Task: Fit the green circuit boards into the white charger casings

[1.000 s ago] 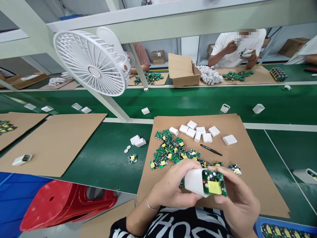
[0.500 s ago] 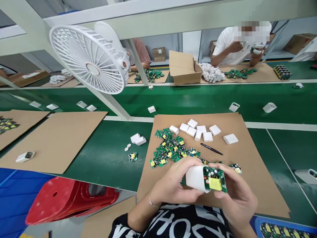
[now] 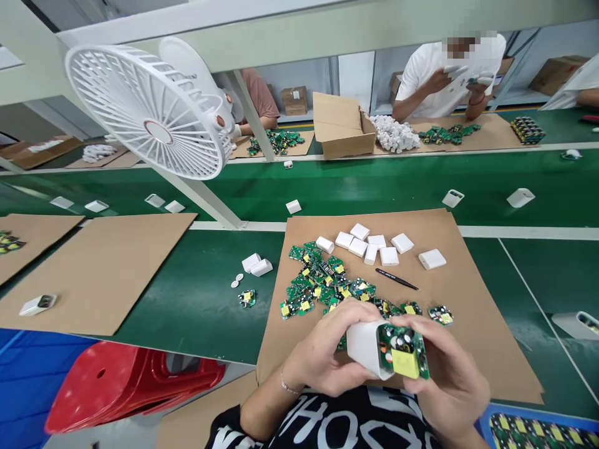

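My left hand (image 3: pixel 334 349) is closed around a white plastic housing (image 3: pixel 365 349), its open end turned to the right. Fingers of my right hand (image 3: pixel 449 368) grip a green circuit board (image 3: pixel 403 349) with a yellow block on it. The board sits at the mouth of the housing, most of it still outside; how deep its left edge reaches is hard to see. Behind my hands a heap of circuit boards (image 3: pixel 322 280) lies on the cardboard sheet (image 3: pixel 472 337). Black tweezers (image 3: pixel 397 279) rest beyond, near several white housings (image 3: pixel 388 255).
A white fan (image 3: pixel 159 131) hangs at the upper left. Further housings lie on the green conveyor belt (image 3: pixel 374 181). A blue tray (image 3: pixel 489 415) of boards is at the lower right, red stools (image 3: pixel 103 386) at the lower left. Across the belt, a co-worker (image 3: pixel 416 75) handles white parts.
The view has shifted slightly. Both hands keep hold of the housing and board, which are turned a little more toward me. Housings on the belt have moved a little to the right.
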The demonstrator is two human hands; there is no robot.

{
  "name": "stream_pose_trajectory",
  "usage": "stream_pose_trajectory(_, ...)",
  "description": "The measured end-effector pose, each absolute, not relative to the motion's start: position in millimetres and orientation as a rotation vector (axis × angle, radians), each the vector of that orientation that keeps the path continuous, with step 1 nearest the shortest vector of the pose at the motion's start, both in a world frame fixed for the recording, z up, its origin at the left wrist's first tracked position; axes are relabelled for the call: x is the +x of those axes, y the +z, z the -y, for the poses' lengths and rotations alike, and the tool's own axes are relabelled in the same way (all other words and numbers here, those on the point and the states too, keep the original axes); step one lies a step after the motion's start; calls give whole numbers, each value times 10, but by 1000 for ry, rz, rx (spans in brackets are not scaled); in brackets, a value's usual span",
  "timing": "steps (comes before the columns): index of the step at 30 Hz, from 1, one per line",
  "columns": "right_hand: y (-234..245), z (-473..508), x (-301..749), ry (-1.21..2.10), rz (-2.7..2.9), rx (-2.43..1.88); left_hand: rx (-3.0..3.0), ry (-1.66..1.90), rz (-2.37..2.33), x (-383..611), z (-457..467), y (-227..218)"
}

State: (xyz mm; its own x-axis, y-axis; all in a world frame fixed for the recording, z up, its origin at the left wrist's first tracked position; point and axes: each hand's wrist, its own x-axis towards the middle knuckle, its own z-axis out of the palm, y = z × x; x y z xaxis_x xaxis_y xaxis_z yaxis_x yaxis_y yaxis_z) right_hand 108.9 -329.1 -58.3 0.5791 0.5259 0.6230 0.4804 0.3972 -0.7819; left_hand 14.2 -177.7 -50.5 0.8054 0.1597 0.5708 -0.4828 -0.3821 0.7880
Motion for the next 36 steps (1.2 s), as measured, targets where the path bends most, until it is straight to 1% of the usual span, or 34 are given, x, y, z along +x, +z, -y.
stream_pose_trajectory(4, -575, 3332, 1109, -49, 1121, -1212, 1858, 725, 286, 152, 1792, -462)
stream_pose_trajectory(13, -517, 3300, 1140, -126, 1197, -1282, 1909, 685, 268, 143, 1754, -469)
stream_pose_trajectory(17, -524, 3263, 1166, -99, 1219, -1297, 1889, 682, 285, 144, 1734, -508)
stream_pose_trajectory(21, -570, 3270, 1234, 70, 1169, -1365, 1885, 653, 265, 163, 1697, -520)
stream_pose_trajectory(23, -557, 3265, 1268, 215, 1147, -1331, 1878, 650, 251, 174, 1676, -525)
stream_pose_trajectory(28, -467, 3161, 1290, 806, 869, -1174, 1969, 739, 230, 189, 1628, -557)
stream_pose_trajectory(30, -447, 3109, 1281, 993, 805, -1110, 2024, 784, 265, 195, 1615, -561)
stream_pose_trajectory(32, -439, 3072, 1269, 1068, 764, -1074, 2061, 798, 277, 203, 1608, -560)
stream_pose_trajectory(36, -442, 3056, 1229, 1055, 747, -1074, 2065, 819, 286, 215, 1611, -574)
